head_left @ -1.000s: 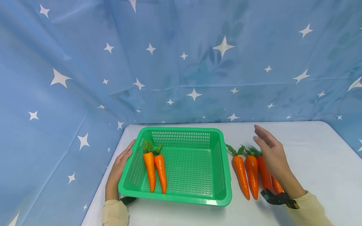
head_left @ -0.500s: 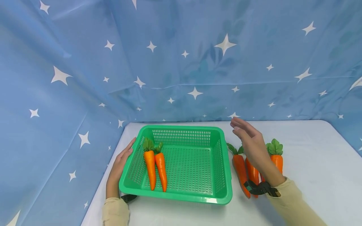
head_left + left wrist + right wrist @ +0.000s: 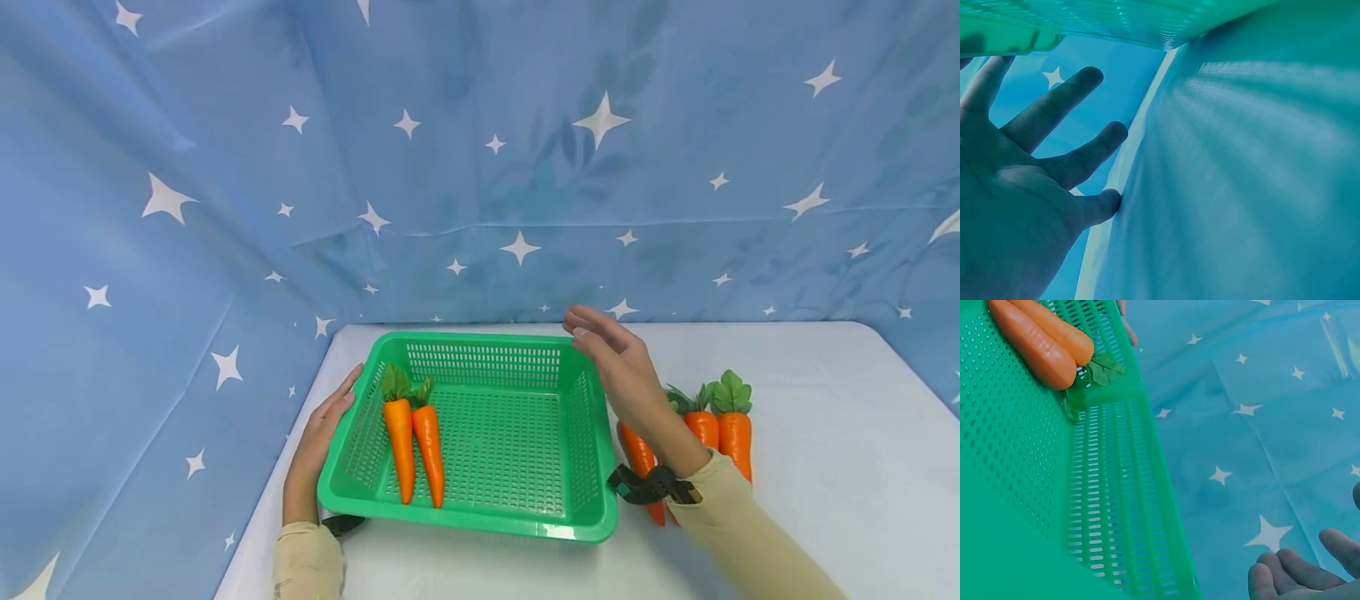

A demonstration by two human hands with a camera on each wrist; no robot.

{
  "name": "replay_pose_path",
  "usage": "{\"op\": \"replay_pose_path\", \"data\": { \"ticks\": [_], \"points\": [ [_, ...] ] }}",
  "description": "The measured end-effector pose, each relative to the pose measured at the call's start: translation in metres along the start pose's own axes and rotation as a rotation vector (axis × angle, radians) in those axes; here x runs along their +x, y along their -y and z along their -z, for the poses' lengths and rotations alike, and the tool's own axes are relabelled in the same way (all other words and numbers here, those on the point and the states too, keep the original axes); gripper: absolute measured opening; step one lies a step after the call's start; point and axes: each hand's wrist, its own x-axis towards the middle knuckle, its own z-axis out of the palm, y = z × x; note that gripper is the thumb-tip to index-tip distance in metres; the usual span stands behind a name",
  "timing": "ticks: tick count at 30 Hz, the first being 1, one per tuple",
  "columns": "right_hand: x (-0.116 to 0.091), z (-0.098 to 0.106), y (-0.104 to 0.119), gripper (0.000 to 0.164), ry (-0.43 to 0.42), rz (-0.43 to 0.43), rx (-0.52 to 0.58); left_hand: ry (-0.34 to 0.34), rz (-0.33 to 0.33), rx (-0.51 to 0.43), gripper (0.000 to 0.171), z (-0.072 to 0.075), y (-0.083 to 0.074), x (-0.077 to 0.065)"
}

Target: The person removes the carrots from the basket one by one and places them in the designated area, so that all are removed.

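A green plastic basket point(image 3: 495, 521) stands on the white table. Inside, along its left side, lie two orange carrots point(image 3: 399, 450) with green leaves; the right wrist view shows these carrots point(image 3: 1041, 347) too. My left hand point(image 3: 321, 429) lies along the basket's left outer wall. In the left wrist view that hand point(image 3: 1029, 181) has its fingers spread straight under the rim. My right hand point(image 3: 626, 371) is over the basket's back right corner, holding nothing, fingers extended and slightly bent. Whether it touches the rim I cannot tell.
Several more carrots point(image 3: 735, 437) lie on the table point(image 3: 825, 400) right of the basket, partly hidden by my right forearm. A blue curtain with white stars point(image 3: 517, 167) hangs behind the table and along its left side.
My right hand has moved left, from above the loose carrots to the basket's back right corner, uncovering the rightmost carrots. The left hand and the basket have stayed in place.
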Motion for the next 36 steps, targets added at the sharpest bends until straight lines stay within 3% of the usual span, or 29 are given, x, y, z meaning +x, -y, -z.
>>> {"op": "replay_pose_path", "data": {
  "ticks": [10, 36],
  "points": [
    [0.011, -0.018, -0.004, 0.051, 0.044, 0.031, 0.005, -0.002, 0.029, -0.002, 0.052, 0.000, 0.000, -0.002],
    [0.029, -0.072, -0.016, 0.052, 0.148, -0.053, -0.036, -0.006, 0.017, 0.004, 0.052, 0.000, 0.001, 0.000]
  ]
}}
